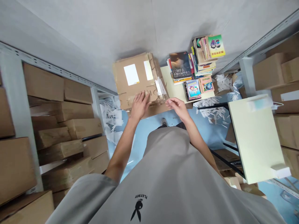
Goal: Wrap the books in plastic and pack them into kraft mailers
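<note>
A brown cardboard box [121,88] with worn, taped edges and white labels on top lies on the table against the wall. My left hand [140,104] rests flat on its near part, fingers stretched out. At the near right corner, my right hand [177,107] has thumb and fingers pinched together. Shiny clear tape [161,100] shows by these fingertips, but what they pinch is too small to make out. Right of the box stand stacks of books, with a dark-covered book [181,65] and a green-and-yellow book [216,46] on top.
Shelves of cardboard boxes [77,127] line the left side, and more boxes [268,71] fill the right. A pale side table [259,140] stands at the right. White paper scraps [212,109] lie on the blue floor [149,123].
</note>
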Demonstrator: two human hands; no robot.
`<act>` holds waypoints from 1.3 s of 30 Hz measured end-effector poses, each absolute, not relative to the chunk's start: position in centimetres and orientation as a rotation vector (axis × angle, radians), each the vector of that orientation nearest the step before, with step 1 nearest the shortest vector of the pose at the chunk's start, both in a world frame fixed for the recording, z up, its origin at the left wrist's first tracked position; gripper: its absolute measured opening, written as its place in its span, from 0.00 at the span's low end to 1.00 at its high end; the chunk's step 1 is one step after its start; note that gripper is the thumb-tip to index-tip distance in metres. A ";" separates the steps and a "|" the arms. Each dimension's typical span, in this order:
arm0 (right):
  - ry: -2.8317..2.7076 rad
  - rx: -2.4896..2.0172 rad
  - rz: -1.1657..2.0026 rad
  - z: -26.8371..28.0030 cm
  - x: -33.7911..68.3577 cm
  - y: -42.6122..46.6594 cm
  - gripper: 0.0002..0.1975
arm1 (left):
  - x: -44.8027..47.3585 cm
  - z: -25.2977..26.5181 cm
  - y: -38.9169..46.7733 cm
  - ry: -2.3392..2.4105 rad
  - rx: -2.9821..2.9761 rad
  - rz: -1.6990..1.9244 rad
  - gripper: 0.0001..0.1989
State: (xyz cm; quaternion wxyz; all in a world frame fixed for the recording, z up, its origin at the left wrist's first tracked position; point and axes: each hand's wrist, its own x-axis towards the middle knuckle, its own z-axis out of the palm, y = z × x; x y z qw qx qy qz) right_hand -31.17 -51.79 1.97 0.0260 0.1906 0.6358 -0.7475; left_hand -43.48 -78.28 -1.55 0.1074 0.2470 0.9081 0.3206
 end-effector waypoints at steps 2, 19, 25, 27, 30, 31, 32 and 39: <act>1.957 0.596 -2.322 1.9 -31.3 -51.9 0.38 | -44.3 -1.0 -78.7 2.700 0.747 0.994 0.29; 1.969 0.789 -2.478 2.6 -29.1 -48.7 0.35 | -48.9 11.6 -77.7 3.222 0.826 1.563 0.27; 2.244 1.201 -2.537 4.2 -22.2 -42.3 0.32 | -47.6 15.4 -67.5 2.840 0.757 2.135 0.29; 2.438 1.417 -2.494 5.1 -18.5 -39.4 0.31 | -46.8 14.0 -62.6 2.438 0.856 2.124 0.32; 2.685 1.742 -2.345 6.5 -11.8 -35.4 0.32 | -43.9 10.6 -54.9 1.956 0.926 1.956 0.37; 2.729 1.825 -2.302 6.7 -9.5 -34.1 0.32 | -42.5 9.5 -52.5 1.836 0.933 1.886 0.39; 2.750 1.898 -2.275 6.8 -7.2 -33.0 0.32 | -41.0 8.5 -50.1 1.737 0.941 1.813 0.41; 2.459 2.364 -2.331 3.3 6.4 -24.9 0.28 | -31.6 4.7 -34.5 1.496 1.072 1.469 0.46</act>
